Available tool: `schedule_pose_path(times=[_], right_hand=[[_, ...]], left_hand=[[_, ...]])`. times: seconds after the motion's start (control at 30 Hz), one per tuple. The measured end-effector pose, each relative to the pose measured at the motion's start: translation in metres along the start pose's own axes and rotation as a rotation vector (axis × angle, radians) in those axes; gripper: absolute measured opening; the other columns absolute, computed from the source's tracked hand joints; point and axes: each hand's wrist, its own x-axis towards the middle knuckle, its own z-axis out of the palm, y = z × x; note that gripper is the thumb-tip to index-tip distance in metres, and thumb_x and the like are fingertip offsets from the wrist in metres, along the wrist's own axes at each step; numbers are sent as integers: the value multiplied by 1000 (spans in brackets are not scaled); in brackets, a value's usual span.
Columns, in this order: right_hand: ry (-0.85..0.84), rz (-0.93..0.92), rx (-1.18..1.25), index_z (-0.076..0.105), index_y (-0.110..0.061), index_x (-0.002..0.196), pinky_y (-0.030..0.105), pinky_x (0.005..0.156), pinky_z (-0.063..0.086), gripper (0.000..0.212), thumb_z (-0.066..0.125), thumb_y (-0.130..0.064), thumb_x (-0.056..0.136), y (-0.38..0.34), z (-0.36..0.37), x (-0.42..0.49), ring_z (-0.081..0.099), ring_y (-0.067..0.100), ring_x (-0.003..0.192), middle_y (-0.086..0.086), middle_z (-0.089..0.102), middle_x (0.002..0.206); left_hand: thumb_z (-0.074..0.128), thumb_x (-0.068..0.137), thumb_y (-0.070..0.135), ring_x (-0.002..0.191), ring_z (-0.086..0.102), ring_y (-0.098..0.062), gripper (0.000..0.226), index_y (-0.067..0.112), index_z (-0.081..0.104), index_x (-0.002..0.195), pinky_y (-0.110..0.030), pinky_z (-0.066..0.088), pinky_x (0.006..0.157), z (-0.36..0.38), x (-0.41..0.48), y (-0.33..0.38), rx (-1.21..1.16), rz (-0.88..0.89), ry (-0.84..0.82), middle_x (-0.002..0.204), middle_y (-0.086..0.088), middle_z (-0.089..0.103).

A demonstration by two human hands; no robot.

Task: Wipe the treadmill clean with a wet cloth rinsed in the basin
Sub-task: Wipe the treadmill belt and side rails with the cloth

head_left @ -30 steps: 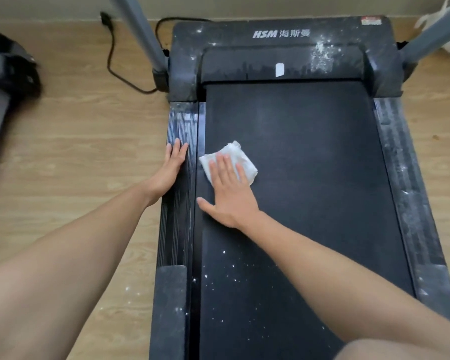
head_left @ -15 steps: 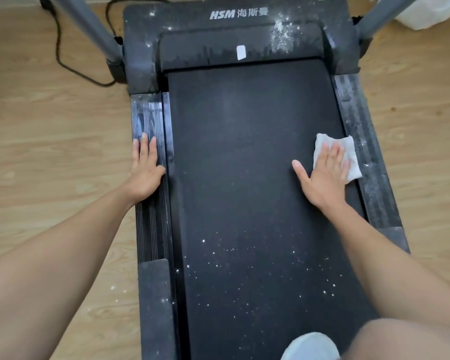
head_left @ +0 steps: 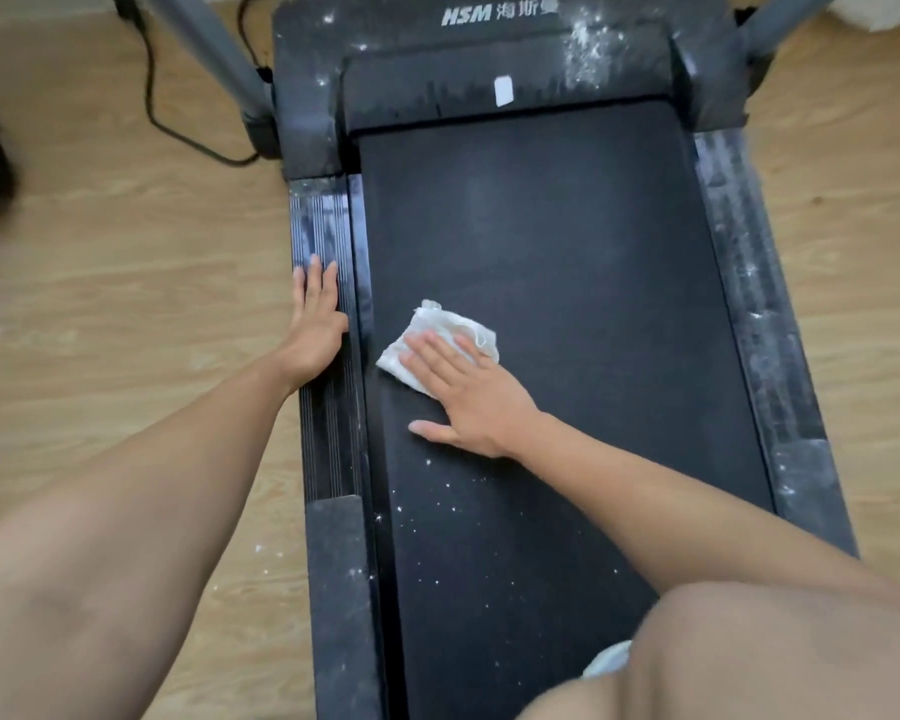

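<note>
Plainly, the white cloth (head_left: 440,330) lies flat on the treadmill belt (head_left: 567,241), close to the belt's left edge and about midway along it. The right hand (head_left: 468,402) presses it down with fingers straight and spread, the thumb out on bare belt. Nothing is gripped, and a flat palm probably spreads pressure so the whole cloth drags across the surface. The left hand (head_left: 315,324) rests open, fingers straight, on the ribbed side rail (head_left: 323,226) just left of the belt, likely as a brace for leaning forward. White specks (head_left: 453,506) dot the belt's near part, while its far part looks clean, so the wiping seems partly done. The rail (head_left: 749,314) right of the belt and the motor cover (head_left: 489,54) beyond the belt's far end carry white dust. No basin is in view.
</note>
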Motion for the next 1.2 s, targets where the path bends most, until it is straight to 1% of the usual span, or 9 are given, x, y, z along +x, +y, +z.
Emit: schedule_pose_path(times=[0.2, 0.37, 0.5, 0.67, 0.73, 0.83, 1.0, 1.07, 1.2], right_hand=[[35, 751, 189, -9, -24, 169, 51, 132, -3, 104, 12, -89, 90, 142, -18, -111, -11, 19, 163, -1, -11, 177], [76, 951, 237, -11, -10, 167, 56, 130, -4, 118, 14, -94, 88, 132, -7, -116, -15, 28, 163, 18, -11, 175], [31, 662, 141, -16, -6, 165, 55, 129, -11, 121, 23, -92, 90, 53, 9, -66, -24, 30, 160, 21, -18, 173], [25, 168, 88, -2, 0, 166, 57, 130, -6, 124, 28, -91, 88, -66, 22, 10, -17, 37, 161, 25, -9, 173], [-22, 29, 72, -2, -2, 167, 56, 131, 5, 120, 28, -89, 90, -93, 31, 11, -16, 33, 162, 20, -9, 175], [-14, 19, 100, -4, -17, 169, 52, 127, 25, 105, 28, -84, 96, -57, 31, -24, -14, 20, 163, 3, -11, 177], [19, 565, 159, -13, -28, 168, 52, 132, 0, 103, 19, -89, 92, 83, 5, -124, -23, 13, 160, -2, -17, 176], [32, 781, 197, -15, -26, 167, 52, 131, -2, 108, 12, -94, 87, 121, 0, -169, -24, 15, 160, 1, -18, 176], [70, 1005, 284, -16, -14, 166, 55, 130, -4, 124, 7, -100, 80, 103, 12, -169, -22, 25, 161, 14, -17, 175]], left_hand=[[39, 103, 12, 154, -31, -19, 77, 14, -5, 166, -41, -12, 127, -1, -4, 2, 72, -2, 5, 170, 1, -28], [43, 103, 18, 153, -33, -19, 81, 16, -8, 166, -36, -12, 124, 4, -3, -12, 123, 44, 38, 170, 3, -28], [43, 101, 19, 154, -31, -20, 81, 15, -6, 166, -31, -13, 122, 8, -2, -18, 159, 74, 72, 171, 2, -25], [45, 102, 17, 155, -30, -25, 81, 12, -4, 166, -35, -14, 124, 7, 1, -13, 165, 85, 65, 171, -3, -24], [46, 102, 16, 155, -29, -25, 81, 12, -3, 166, -38, -13, 125, 8, 2, -12, 167, 78, 73, 171, -3, -24], [45, 102, 18, 155, -29, -22, 80, 15, -3, 166, -37, -12, 125, 9, 0, -9, 160, 67, 71, 171, 0, -24], [43, 103, 23, 156, -27, -18, 79, 19, -4, 167, -38, -9, 126, 10, 1, -12, 196, 33, 91, 171, 5, -24], [43, 103, 23, 157, -25, -20, 79, 18, -3, 167, -40, -8, 127, 11, 3, -14, 211, 33, 112, 172, 3, -22], [42, 103, 24, 156, -26, -18, 79, 20, -3, 167, -41, -6, 127, 12, 2, -22, 214, 36, 127, 172, 4, -22]])
